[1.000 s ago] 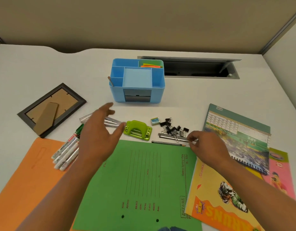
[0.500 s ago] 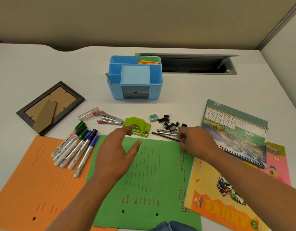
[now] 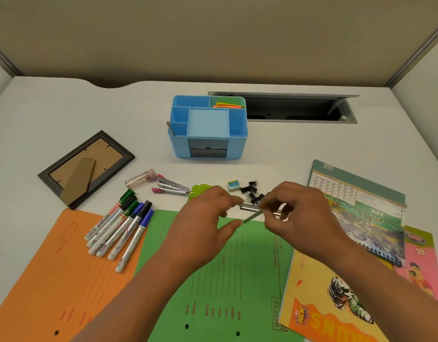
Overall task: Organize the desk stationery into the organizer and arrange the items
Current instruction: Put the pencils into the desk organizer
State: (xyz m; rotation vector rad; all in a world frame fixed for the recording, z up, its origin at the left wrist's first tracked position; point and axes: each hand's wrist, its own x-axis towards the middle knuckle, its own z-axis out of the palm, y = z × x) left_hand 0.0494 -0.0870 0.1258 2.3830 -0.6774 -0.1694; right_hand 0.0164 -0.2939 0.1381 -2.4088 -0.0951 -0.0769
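Two hands at centre frame; log each. (M)

Right hand (image 3: 299, 218): thumb and forefinger pinch one end of the pencil (image 3: 252, 216), the other fingers curled. Left hand (image 3: 200, 223): open, thumb and fingers spread, holding nothing. Its thumb tip is just beside the pencil's free end; blur, so contact cannot be told. (K)

Pencil attitude? (M)

Raised off the worktop (image 3: 287, 149), over the top edge of the green folder (image 3: 213, 280). Long axis slants from upper right, at the right hand, down to lower left, toward the left hand. (K)

Destination? (M)

Organizer (image 3: 237, 144), upper centre, well apart from both hands. Left hand lies almost straight below it in frame; right hand is offset to the right but has the grip. Narrow slots sit on the organizer's left side. Judgement: the pencil must go from slanted to upright before it drops in, either carried by the right hand or passed left. (K)

Hazard? (M)

Binder clips (image 3: 252, 191) lie between the hands and the organizer; a low carry could scatter them. (K)
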